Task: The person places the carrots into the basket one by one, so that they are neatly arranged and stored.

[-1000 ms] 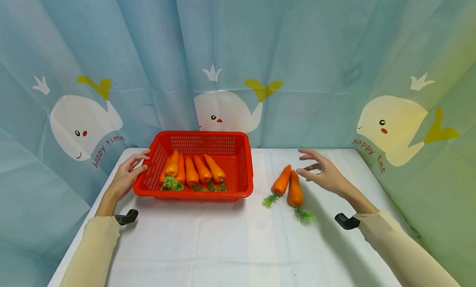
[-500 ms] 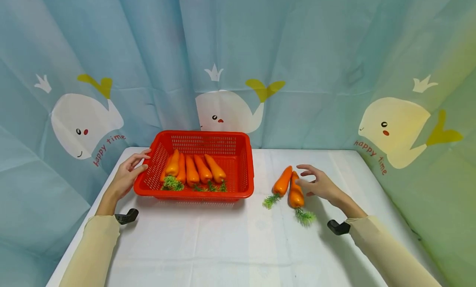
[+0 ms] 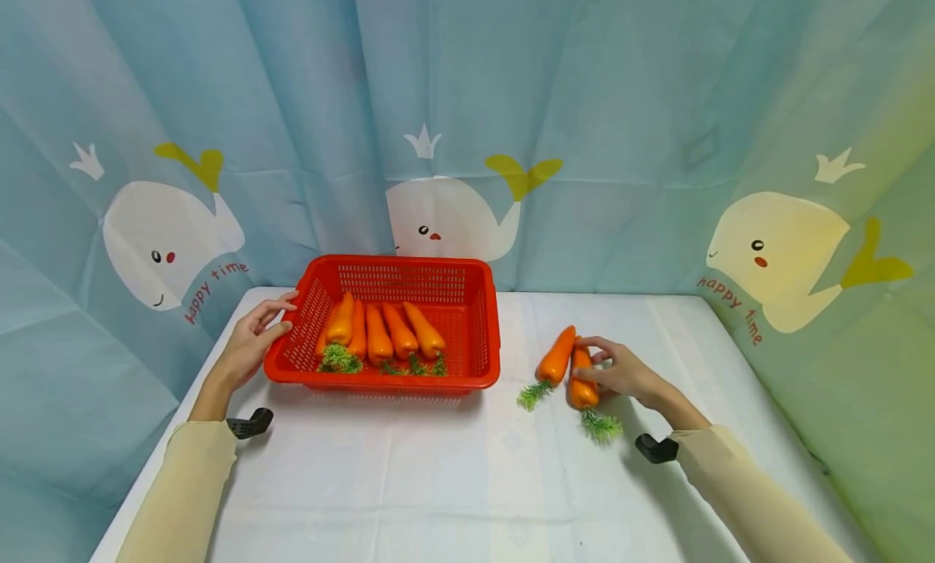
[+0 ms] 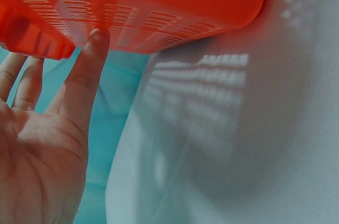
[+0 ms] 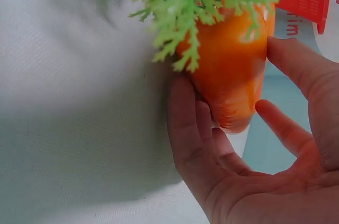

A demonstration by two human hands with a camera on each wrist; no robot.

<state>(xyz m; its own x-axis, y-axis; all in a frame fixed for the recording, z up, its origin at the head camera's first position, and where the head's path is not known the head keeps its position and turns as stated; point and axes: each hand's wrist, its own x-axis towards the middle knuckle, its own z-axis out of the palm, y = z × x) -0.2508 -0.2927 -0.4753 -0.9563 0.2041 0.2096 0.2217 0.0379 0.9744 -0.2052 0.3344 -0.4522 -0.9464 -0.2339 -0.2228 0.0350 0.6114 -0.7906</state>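
In the head view my right hand (image 3: 621, 375) holds the nearer of two orange carrots on the white table. That carrot (image 5: 230, 70) has its green top toward the camera in the right wrist view, with thumb and fingers on either side of it. Just left of it lies another carrot (image 3: 557, 357), also with a leafy top. My left hand (image 3: 248, 345) touches the left end of a red plastic basket (image 3: 467, 382), its fingers fairly straight. The left wrist view has the thumb (image 4: 87, 78) against the slotted wall. Several carrots (image 3: 400, 334) lie in the basket's left part.
A white cloth (image 3: 409, 482) covers the table. Blue-green curtains (image 3: 621, 141) printed with whales stand behind and at both sides. The basket's back rim is close to the rear curtain.
My right hand has come down and left onto the nearer carrot, and its fingers have closed around it. The left hand and the basket stay in place; the head view shifts slightly.
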